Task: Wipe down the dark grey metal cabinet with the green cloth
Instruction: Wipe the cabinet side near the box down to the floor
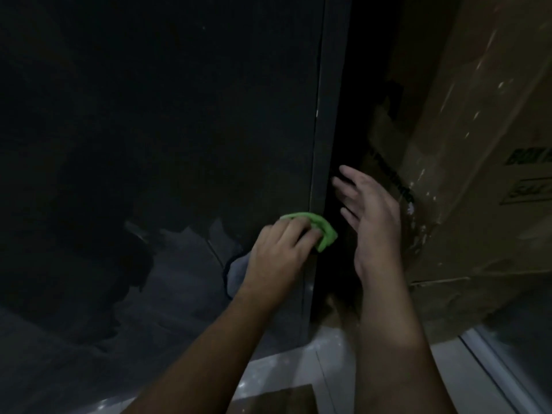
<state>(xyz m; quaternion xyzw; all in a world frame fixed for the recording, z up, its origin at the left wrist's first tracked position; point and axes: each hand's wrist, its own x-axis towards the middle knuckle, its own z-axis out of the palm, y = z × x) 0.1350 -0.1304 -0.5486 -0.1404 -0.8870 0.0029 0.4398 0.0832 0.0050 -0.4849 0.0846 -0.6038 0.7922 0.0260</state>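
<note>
The dark grey metal cabinet (179,115) fills the left and middle of the view. Its flat face is so dim that little can be made out beyond faint reflections low down, and its top and left side run out of frame. The left hand (277,255) is at the cabinet's lower right edge, with its fingers curled over a small bright green cloth (324,231) and holding it against the metal. Most of the cloth is hidden under the fingers, with only a bunched end showing past the edge. Just to the right, the right hand (373,222) holds nothing. Its fingers are straight and spread, and it sits in the black gap between the cabinet and a tall brown cardboard box (478,174). The box's printed lettering is cut off and blurred. Pale floor tiles (337,369) show below.
</note>
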